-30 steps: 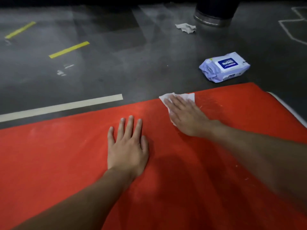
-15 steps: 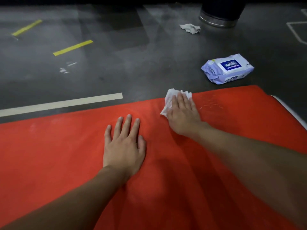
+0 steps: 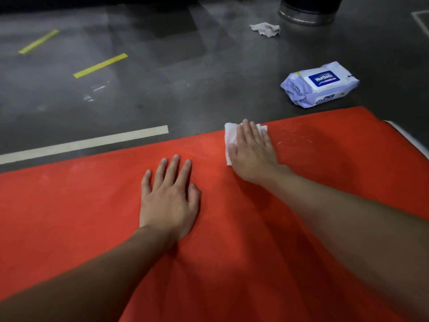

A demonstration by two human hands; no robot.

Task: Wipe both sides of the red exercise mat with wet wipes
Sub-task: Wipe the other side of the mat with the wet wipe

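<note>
The red exercise mat (image 3: pixel 69 205) lies flat on the dark floor and fills the lower part of the view. My left hand (image 3: pixel 169 196) rests palm down on its middle with fingers spread and nothing in it. My right hand (image 3: pixel 251 154) presses a white wet wipe (image 3: pixel 229 138) flat against the mat at its far edge; most of the wipe is hidden under the palm. A blue-and-white pack of wet wipes (image 3: pixel 320 83) sits on the floor just beyond the mat's far right corner.
A crumpled used wipe (image 3: pixel 265 29) lies on the floor near a dark bin with a metal base (image 3: pixel 306 13). Cream tape (image 3: pixel 83 144) and yellow tape strips (image 3: pixel 99 65) mark the floor. A white edge (image 3: pixel 406 138) shows at the mat's right end.
My right hand has slid the wipe along the mat's far edge, and the wipe has gone from spread to bunched to flatter under the palm. My left hand stays pressed in place.
</note>
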